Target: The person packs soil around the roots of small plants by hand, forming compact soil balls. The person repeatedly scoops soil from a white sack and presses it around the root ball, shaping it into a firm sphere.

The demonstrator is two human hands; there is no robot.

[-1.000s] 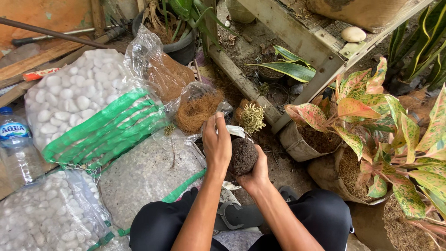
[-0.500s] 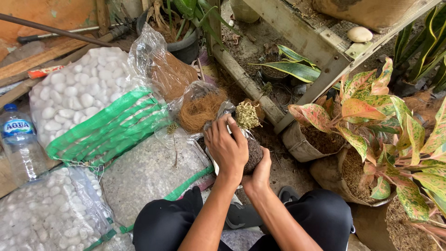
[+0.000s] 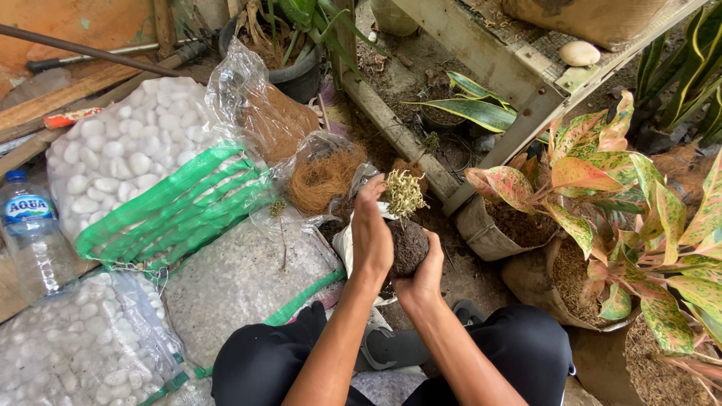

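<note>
A dark round soil ball (image 3: 410, 244) with a small pale yellow-green plant (image 3: 404, 192) on top sits between both hands, above my knees. My left hand (image 3: 371, 233) presses against the ball's left side, fingers reaching up beside the plant. My right hand (image 3: 423, 274) cups the ball from below and to the right. A white plastic piece (image 3: 343, 246) shows just behind and under the ball, partly hidden by my left hand.
A clear bag of brown coconut fibre (image 3: 322, 179) lies just beyond the hands. Sacks of white pebbles (image 3: 120, 162) and grey gravel (image 3: 233, 282) lie at left, with a water bottle (image 3: 30, 233). Potted pink-green leafy plants (image 3: 602, 195) stand at right, a metal rack frame (image 3: 496, 68) behind.
The view has shifted slightly. My left hand has slid from the top of the soil ball down along its left side, uncovering the small plant on top. My right hand stays underneath.
</note>
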